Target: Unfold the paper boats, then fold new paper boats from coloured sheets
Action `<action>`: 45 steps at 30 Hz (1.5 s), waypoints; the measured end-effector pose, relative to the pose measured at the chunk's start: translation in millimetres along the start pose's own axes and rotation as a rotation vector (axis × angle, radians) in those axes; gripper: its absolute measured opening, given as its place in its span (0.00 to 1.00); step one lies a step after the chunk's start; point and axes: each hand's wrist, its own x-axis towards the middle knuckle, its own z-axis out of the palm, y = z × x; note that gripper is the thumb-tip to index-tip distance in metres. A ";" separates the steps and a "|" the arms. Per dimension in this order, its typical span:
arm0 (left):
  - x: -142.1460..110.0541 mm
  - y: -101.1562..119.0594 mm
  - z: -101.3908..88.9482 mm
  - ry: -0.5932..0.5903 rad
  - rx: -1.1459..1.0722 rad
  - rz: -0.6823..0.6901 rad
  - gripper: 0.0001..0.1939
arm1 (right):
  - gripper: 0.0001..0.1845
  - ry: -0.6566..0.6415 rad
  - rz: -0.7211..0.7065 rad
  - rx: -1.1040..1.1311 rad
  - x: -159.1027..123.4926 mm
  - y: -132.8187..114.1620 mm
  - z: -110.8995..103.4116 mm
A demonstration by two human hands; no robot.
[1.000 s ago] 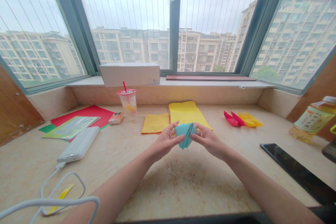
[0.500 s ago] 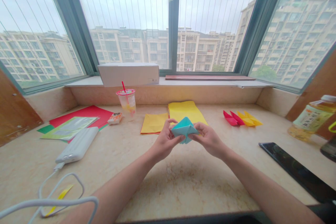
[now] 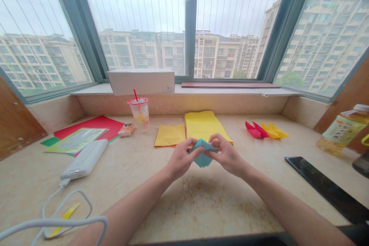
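Note:
A folded piece of blue origami paper point(image 3: 202, 158) is held up above the counter, pinched from both sides. My left hand point(image 3: 182, 155) grips its left side, thumb on the near face and fingers behind. On its right side my right hand point(image 3: 227, 155) is closed the same way, with the thumb pressed to the front. The fingertips hide parts of the side folds. Just beyond the hands lie a stack of yellow paper point(image 3: 206, 123) and a smaller stack of orange-yellow squares point(image 3: 170, 135).
Red and yellow folded paper pieces point(image 3: 266, 130) sit at right, near a black phone point(image 3: 323, 184) and a drink bottle point(image 3: 341, 130). Leftward are a plastic cup with straw point(image 3: 140, 111), a small orange packet point(image 3: 126, 130), coloured sheets point(image 3: 89, 128) and a white power bank point(image 3: 85, 159) with its cable point(image 3: 57, 221).
Both hands have lowered slightly toward me with the blue paper. Its top has tilted and narrowed, so the open upper faces seen before now look more closed.

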 end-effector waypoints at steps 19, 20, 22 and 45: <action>5.0 6.8 -1.0 0.246 -0.148 -0.177 0.27 | 0.26 -0.137 -0.368 -0.580 -5.2 -2.7 -11.5; 4.7 7.1 -0.7 0.241 -0.176 -0.210 0.29 | 0.27 -0.171 -0.366 -0.605 -5.9 -3.5 -11.4; 3.7 8.0 1.2 0.201 -0.220 -0.259 0.30 | 0.26 -0.213 -0.362 -0.637 -6.8 -4.4 -10.4; -8.9 3.4 0.9 -0.178 0.227 0.030 0.27 | 0.17 -0.073 -0.105 -0.468 -3.5 -8.7 -3.9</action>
